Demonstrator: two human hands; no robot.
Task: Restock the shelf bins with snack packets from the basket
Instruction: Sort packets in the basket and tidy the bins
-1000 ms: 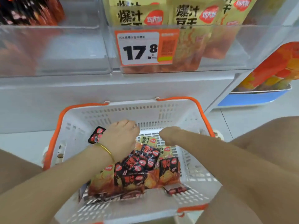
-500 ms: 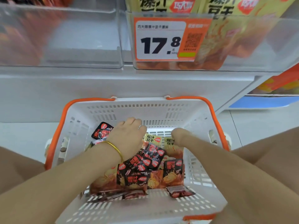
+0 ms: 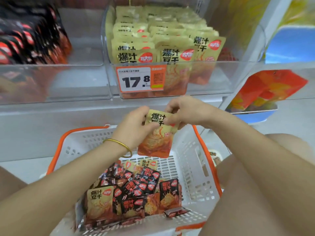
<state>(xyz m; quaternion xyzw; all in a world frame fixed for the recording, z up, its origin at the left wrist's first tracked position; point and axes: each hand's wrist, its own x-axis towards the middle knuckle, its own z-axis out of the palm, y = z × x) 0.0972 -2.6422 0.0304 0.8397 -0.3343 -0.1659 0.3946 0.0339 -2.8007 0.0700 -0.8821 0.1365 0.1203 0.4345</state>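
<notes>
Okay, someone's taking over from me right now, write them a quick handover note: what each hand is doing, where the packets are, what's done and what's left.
Left hand: grips the left edge of a yellow packet.
Right hand: fingers pinch the top of the same packet, held above the basket, just below the shelf.
Yellow bin, behind the 17.8 price tag: already holds rows of matching yellow packets.
Black packet bin, to the left: partly stocked.
Done: one yellow packet is out of the basket.
Left: put it in the yellow bin, then sort the remaining black packets and yellow ones in the basket into their bins.
</notes>
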